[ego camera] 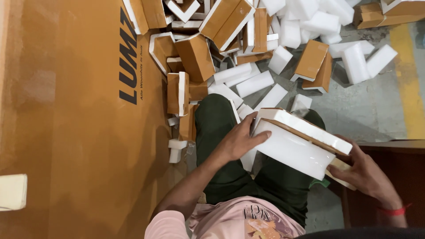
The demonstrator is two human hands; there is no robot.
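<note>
1. White foam block, plain, topped with a thin brown cardboard layer and a further white slab.
2. Brown cardboard sheet, flat orange-brown, black lettering near its right edge.
3. Loose foam pieces, white, unpatterned.
4. Cardboard corner pieces, brown outside, white-lined.
5. Grey floor, yellow stripe at right edge.
6. Dark green trousers; pale pink shirt with printed graphic.
7. Red wristband.

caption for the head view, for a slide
Both hands, left hand and right hand, grip a white foam block above a floor pile of foam and cardboard pieces.
</note>
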